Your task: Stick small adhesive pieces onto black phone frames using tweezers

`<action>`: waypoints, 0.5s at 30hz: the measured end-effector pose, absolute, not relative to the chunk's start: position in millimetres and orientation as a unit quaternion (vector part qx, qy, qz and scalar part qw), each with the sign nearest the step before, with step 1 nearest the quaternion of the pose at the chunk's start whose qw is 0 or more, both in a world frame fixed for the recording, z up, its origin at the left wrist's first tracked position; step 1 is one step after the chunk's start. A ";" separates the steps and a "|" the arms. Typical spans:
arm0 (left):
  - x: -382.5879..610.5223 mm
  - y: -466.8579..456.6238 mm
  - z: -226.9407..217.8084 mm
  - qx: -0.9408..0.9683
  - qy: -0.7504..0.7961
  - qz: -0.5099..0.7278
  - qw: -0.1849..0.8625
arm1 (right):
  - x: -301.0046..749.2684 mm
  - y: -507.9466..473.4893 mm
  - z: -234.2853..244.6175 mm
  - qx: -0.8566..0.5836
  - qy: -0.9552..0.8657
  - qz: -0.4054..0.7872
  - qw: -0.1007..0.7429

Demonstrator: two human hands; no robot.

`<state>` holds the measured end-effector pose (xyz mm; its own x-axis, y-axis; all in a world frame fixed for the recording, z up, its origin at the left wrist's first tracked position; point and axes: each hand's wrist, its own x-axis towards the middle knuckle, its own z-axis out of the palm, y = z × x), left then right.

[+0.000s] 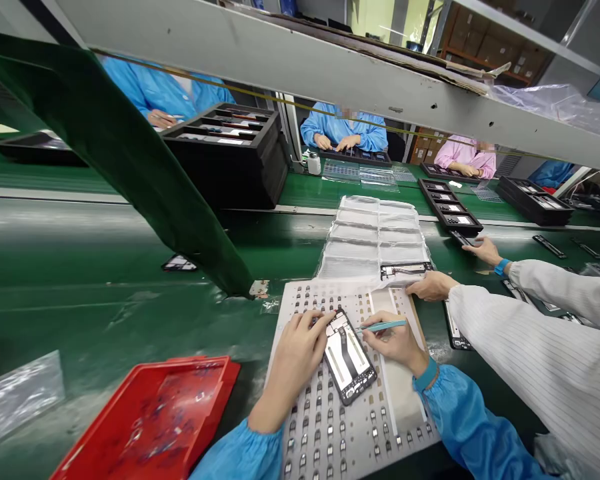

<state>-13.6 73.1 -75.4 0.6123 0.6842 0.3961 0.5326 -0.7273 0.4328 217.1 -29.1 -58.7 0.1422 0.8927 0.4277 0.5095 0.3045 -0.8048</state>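
A phone frame (pixel 347 360) with its inner parts showing lies tilted on a pale sheet (pixel 310 460) dotted with rows of small metal parts. My left hand (pixel 305 343) rests along its upper left edge, fingers bent over the rim. In my right hand (pixel 394 343) are light-blue tweezers (pixel 387 325), pinched between thumb and fingers. Their tips point at the frame's upper right edge; whether they touch it or grip a part is too small to tell. A pale strip (pixel 405 393) runs down the sheet beneath my right hand.
A red tray (pixel 165 413) stands at lower left. A co-worker's hand (pixel 433 285) reaches in at right, by a white pocketed pad (pixel 375 233); another hand (pixel 484 251) holds a phone frame. Black trays (pixel 240 160) stand behind. A green-wrapped post (pixel 145 180) slants across the left.
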 end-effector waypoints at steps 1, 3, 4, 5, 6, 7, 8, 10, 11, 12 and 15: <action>-13.1 72.7 -73.9 0.886 0.345 0.276 0.140 | 217.4 -29.3 -57.9 -0.558 -0.628 0.188 0.509; -13.6 71.6 -68.7 0.886 0.350 0.269 0.145 | 218.4 -30.2 -56.6 -0.555 -0.629 0.188 0.510; -14.8 70.9 -64.9 0.888 0.349 0.261 0.147 | 219.0 -30.8 -56.1 -0.554 -0.629 0.189 0.512; -16.7 69.9 -60.4 0.891 0.347 0.252 0.148 | 219.6 -31.3 -55.6 -0.554 -0.627 0.190 0.514; -19.2 68.5 -55.2 0.895 0.344 0.242 0.148 | 220.1 -31.9 -55.1 -0.554 -0.625 0.192 0.516; -22.0 66.8 -49.4 0.899 0.341 0.232 0.149 | 220.5 -32.3 -54.6 -0.553 -0.623 0.193 0.518; -24.8 64.6 -43.3 0.903 0.337 0.220 0.148 | 220.9 -32.7 -53.9 -0.553 -0.621 0.196 0.520; -28.6 58.9 -31.5 0.919 0.324 0.183 0.131 | 221.4 -33.2 -51.8 -0.552 -0.618 0.201 0.523; -29.0 55.7 -26.5 0.930 0.312 0.156 0.116 | 221.7 -33.5 -50.5 -0.551 -0.617 0.203 0.525; -28.0 52.5 -22.3 0.942 0.296 0.126 0.096 | 221.9 -33.8 -49.0 -0.550 -0.616 0.203 0.527; -18.1 45.8 -15.6 0.972 0.229 0.039 0.047 | 222.9 -35.0 -44.1 -0.552 -0.613 0.195 0.530</action>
<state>-18.1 45.8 -15.6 0.8923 0.4481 0.0546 0.4407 -0.8910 0.1096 222.9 -35.0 -44.1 0.1712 0.8840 0.4351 0.4699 0.3149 -0.8246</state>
